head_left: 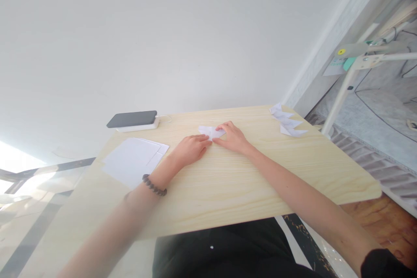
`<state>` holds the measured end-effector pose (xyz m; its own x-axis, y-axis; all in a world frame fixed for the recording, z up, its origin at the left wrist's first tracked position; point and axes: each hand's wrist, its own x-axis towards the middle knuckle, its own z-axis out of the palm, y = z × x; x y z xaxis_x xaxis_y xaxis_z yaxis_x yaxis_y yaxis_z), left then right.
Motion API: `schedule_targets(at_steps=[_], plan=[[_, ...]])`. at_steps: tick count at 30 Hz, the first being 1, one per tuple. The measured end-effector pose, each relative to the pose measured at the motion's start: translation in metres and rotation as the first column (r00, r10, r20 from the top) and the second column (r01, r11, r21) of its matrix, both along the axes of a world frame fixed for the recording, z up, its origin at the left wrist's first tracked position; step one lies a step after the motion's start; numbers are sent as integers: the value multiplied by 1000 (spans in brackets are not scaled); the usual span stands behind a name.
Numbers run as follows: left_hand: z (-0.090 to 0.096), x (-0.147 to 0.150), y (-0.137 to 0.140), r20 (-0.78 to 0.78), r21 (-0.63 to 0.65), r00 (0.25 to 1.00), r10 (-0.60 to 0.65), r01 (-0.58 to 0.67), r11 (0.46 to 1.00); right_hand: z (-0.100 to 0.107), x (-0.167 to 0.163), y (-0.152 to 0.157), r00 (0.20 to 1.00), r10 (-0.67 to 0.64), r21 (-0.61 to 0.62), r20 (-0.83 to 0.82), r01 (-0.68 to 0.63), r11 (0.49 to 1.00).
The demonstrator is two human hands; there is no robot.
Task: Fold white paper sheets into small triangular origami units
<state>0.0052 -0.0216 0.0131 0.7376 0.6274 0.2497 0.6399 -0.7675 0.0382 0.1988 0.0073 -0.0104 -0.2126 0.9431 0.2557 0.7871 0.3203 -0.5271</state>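
A small piece of folded white paper (pixel 205 130) lies on the wooden table between my two hands. With its fingers close together, my left hand (pixel 191 149) presses down the paper's left and near edge; dark beads circle that wrist. From the other side, my right hand (pixel 233 139) grips the paper, thumb at the near edge and fingers curled over the right part. My fingertips cover some of the folds. Left of my left hand rests a stack of white paper sheets (pixel 133 158). Several folded paper pieces (pixel 286 121) with pointed ends sit at the table's far right corner.
A dark phone (pixel 133 118) lies on a white box (pixel 140 127) at the far left, a white cable (pixel 166 117) beside it. The light wooden table (pixel 211 195) stands against a pale wall (pixel 195 43). Beyond its right side rises a white metal frame (pixel 340 95).
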Motion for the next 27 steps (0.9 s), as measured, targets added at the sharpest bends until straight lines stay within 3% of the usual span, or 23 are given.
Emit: schedule_targets(at_steps=[6,13,18,27], plan=[[-1,0,1,-2,-15,1000,2,-2,1000,2,4,1,999,-3,-41,-41,1,999],[0,1,0,5,-6,1000,5,-5,1000,-4,-4,0,996,-54,7,76,54,999],[1,2,0,4,-16,1000,22,-22,1000,-2,2,8,1000,-22,-74,-21,20,997],[0,1,0,-8,-4,1000,20,-20,1000,2,14,16,989,13,-78,-149,-25,997]])
